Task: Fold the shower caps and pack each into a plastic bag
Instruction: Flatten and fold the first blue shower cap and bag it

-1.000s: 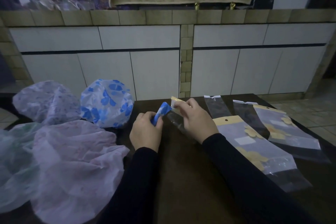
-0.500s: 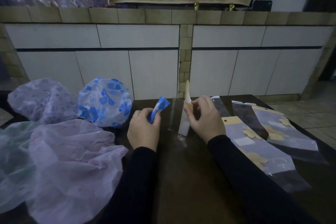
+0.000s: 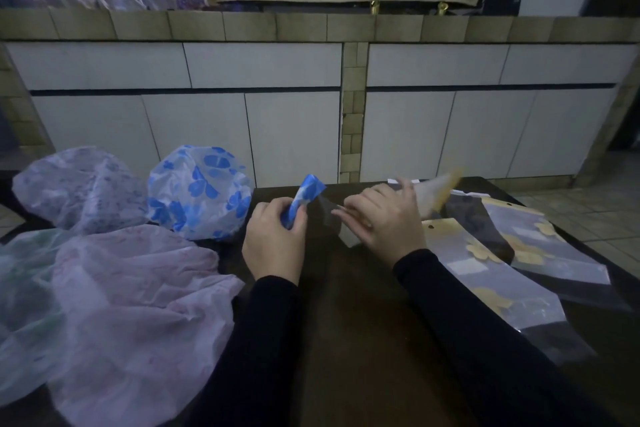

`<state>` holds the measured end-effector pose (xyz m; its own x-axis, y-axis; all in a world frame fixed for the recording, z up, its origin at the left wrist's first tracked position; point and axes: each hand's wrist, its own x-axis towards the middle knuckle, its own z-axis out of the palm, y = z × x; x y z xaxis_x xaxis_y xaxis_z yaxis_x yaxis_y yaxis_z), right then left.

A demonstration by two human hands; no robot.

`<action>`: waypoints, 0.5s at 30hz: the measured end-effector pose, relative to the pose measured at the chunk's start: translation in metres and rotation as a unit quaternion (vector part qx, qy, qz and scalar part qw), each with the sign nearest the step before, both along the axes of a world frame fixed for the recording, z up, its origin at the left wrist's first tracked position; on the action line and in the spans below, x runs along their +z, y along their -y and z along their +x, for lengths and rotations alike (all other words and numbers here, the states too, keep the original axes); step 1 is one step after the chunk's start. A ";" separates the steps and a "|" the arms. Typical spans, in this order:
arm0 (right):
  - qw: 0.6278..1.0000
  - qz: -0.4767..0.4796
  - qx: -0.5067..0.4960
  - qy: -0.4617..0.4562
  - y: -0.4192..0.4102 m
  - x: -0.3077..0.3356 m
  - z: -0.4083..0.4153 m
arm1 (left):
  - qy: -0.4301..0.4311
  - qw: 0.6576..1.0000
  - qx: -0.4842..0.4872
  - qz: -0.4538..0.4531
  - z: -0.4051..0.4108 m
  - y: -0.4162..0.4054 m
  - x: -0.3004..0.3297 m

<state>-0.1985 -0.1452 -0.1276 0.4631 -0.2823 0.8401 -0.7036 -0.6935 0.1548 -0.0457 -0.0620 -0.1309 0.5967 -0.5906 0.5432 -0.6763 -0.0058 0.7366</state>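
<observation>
From the head view, the only one we had, we saw the left hand (image 3: 273, 243) wrapped around a folded cap (image 3: 302, 199), a tight blue-and-white roll poking up out of the fist, presumably kept compact so it would slide into a narrow opening. Just beside it, the right hand (image 3: 384, 222) pinched a clear bag (image 3: 434, 192) near its mouth, with the yellowish header card swung away to the right and blurred; we judged the bag was being turned or opened so its mouth faced the roll. The roll's tip and the bag's near edge were close, though whether they touched we could not tell. On the left of the desk (image 3: 353, 340) lay the unfolded caps, puffed up and within reach of the left hand: a blue-flowered cap (image 3: 199, 192), a pale cap (image 3: 79, 187) behind it, a pink cap (image 3: 138, 305) nearest us and a greenish cap (image 3: 24, 305) at the edge. On the right, spare bags (image 3: 491, 274) with yellow flower prints lay flat and overlapping, handy for the right hand. By our reckoning one cap was folded but not yet bagged, and four waited.
</observation>
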 end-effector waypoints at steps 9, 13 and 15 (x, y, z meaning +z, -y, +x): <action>0.945 0.273 -0.038 -0.174 -0.037 -0.002 -0.003 | -0.009 0.998 -0.035 -0.048 -0.003 -0.004 0.008; 0.951 0.298 -0.054 -0.055 -0.020 -0.002 -0.004 | -0.121 0.975 -0.181 -0.051 -0.009 -0.002 0.013; 0.934 0.342 -0.078 -0.058 -0.013 -0.004 -0.002 | -0.221 0.936 -0.273 -0.017 -0.014 -0.002 0.019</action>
<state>-0.2009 -0.1326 -0.1312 0.4482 -0.8072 0.3841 -0.8109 -0.5479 -0.2053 -0.0596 -0.0598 -0.1120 0.3809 -0.8606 0.3380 -0.2005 0.2800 0.9388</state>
